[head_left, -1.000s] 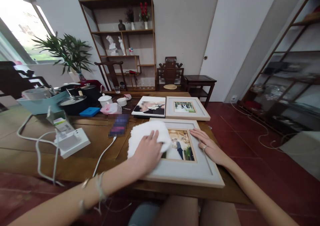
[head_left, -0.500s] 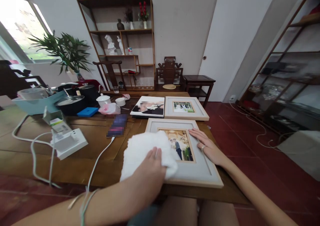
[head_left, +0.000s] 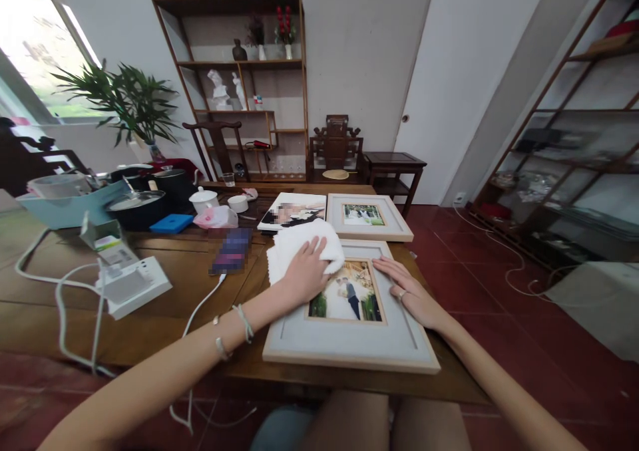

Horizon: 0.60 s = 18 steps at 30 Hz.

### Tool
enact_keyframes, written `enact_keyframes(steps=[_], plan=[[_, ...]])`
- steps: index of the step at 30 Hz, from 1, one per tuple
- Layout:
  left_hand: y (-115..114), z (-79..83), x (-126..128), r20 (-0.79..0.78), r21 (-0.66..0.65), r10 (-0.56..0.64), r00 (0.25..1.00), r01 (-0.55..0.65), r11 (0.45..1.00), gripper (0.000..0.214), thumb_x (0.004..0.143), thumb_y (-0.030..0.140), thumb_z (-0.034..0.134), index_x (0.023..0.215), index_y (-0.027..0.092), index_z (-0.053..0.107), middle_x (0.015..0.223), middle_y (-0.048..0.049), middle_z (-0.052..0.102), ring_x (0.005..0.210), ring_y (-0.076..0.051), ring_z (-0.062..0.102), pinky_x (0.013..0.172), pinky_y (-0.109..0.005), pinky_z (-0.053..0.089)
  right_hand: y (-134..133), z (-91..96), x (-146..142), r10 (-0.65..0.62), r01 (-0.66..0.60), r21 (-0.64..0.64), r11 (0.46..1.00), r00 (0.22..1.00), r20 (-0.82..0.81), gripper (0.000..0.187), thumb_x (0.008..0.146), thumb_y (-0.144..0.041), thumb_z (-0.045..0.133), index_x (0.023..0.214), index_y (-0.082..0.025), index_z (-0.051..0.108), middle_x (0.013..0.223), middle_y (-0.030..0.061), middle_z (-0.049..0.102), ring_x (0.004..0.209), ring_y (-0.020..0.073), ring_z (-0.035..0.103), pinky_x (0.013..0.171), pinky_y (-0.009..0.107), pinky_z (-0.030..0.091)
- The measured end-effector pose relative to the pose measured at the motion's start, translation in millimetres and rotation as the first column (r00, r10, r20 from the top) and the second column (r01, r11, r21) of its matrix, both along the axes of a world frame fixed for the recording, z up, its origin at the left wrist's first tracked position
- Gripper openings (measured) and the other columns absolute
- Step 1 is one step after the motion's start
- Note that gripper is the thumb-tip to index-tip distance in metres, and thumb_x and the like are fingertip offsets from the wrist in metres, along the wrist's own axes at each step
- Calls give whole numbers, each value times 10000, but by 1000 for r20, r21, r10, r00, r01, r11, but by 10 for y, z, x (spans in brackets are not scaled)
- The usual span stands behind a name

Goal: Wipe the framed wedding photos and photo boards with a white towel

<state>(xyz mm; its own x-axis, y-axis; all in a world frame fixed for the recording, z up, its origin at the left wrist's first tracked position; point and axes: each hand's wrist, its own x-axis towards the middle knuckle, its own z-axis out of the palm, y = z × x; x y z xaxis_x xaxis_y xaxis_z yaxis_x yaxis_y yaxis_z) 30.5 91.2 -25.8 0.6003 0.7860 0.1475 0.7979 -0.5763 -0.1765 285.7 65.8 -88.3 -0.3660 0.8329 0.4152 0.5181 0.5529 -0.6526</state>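
A large framed photo with a pale mat and light wood border lies flat on the wooden table in front of me. My left hand presses a folded white cloth onto the frame's upper left corner, fingers spread over the cloth. My right hand lies flat and open on the frame's right side, a ring on one finger.
Behind lie a smaller framed photo and an unframed print. To the left are a phone on a white cable, a white power strip, cups, pots and a blue tub. Chairs and a shelf stand beyond.
My left hand has slid the cloth from the frame's lower left edge up to its upper left corner. My right hand has stayed on the frame's right side.
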Motion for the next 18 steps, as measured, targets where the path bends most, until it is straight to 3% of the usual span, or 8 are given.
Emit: enact_keyframes(steps=[2,4,8,12,15,18], plan=[[-13,1,23,-10,-13,-16,1000,16,1000,313,862,221,449,1096,85,609,1395,-194,349,1287,-315,329,1038,-432,277,3,-5,3,2,-2,-1,1000,1000,-2,500,813,-172,408,1302,-262,465,1394,40,433,1332,256,288,1105,516,202],[-176,13,43,-26,-39,-54,998,53,998,286,859,196,443,1045,82,630,1363,-198,397,1262,-298,375,1025,-413,303,7,-11,9,6,-6,-2,1000,1000,-1,495,819,-175,411,1303,-263,463,1395,41,432,1332,256,289,1105,515,201],[-771,103,31,-39,-208,-139,989,128,970,291,831,203,478,1035,67,634,1342,-224,412,1234,-322,408,1006,-412,338,4,-22,15,15,-15,1,1000,1000,3,504,816,-156,415,1306,-269,458,1395,40,429,1335,248,284,1106,510,201],[-1211,195,-16,95,-327,-174,980,195,925,318,826,218,480,1088,86,601,1396,-186,352,1288,-301,329,1044,-396,306,-11,-12,8,9,-9,-3,1000,1000,-4,493,824,-167,416,1304,-272,461,1395,36,428,1337,247,282,1107,502,205],[-1168,167,-10,164,-331,-149,975,196,923,295,845,215,457,1091,129,596,1419,-144,332,1305,-256,308,1043,-370,313,-16,3,5,13,-13,-7,1000,1000,1,489,820,-177,423,1300,-266,466,1392,41,434,1335,253,286,1105,504,206],[-823,70,40,144,-272,-111,983,147,951,295,880,254,426,1066,119,610,1424,-156,316,1310,-268,296,1049,-380,292,-15,11,8,18,-18,2,1000,1000,-1,486,822,-188,422,1300,-268,465,1387,42,442,1333,258,289,1100,510,211]])
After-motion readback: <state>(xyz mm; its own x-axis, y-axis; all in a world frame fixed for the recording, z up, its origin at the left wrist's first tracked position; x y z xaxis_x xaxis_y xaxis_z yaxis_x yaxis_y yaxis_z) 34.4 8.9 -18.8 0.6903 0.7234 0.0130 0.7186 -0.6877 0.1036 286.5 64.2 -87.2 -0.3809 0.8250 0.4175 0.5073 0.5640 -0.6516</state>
